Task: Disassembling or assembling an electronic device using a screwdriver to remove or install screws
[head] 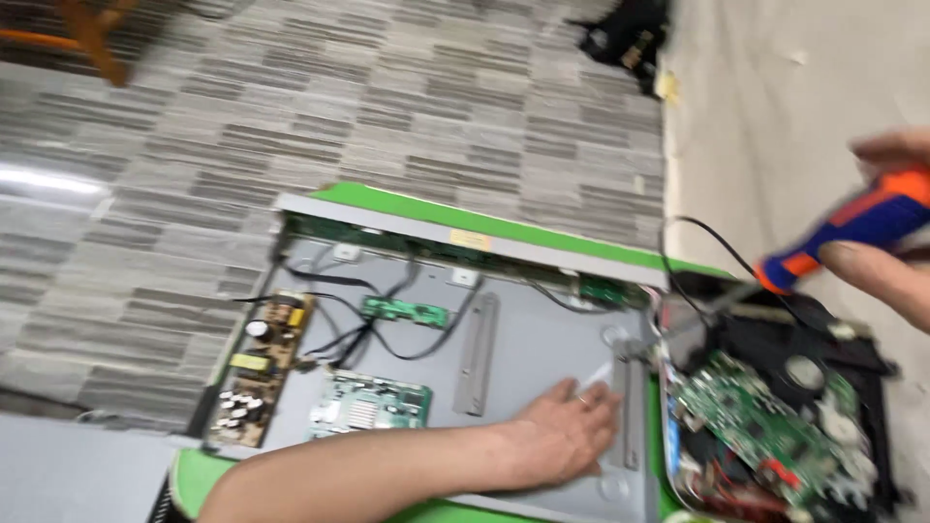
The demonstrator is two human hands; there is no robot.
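My left hand (565, 433) lies flat, fingers spread, on the grey metal back panel (538, 349) of an opened flat screen that rests on a green table (504, 229). It sits next to a vertical metal bracket (632, 407). My right hand (896, 252), at the right edge, grips a screwdriver (852, 232) with a blue and orange handle. The tool's tip points down and left, above a black part with a green circuit board (751, 416).
On the panel are a brown power board (260, 363) at left, a green main board (373, 405), a small green board (405, 311), black cables and a second bracket (477, 353). Beyond lies grey striped floor, with a dark object (625, 34) at the top.
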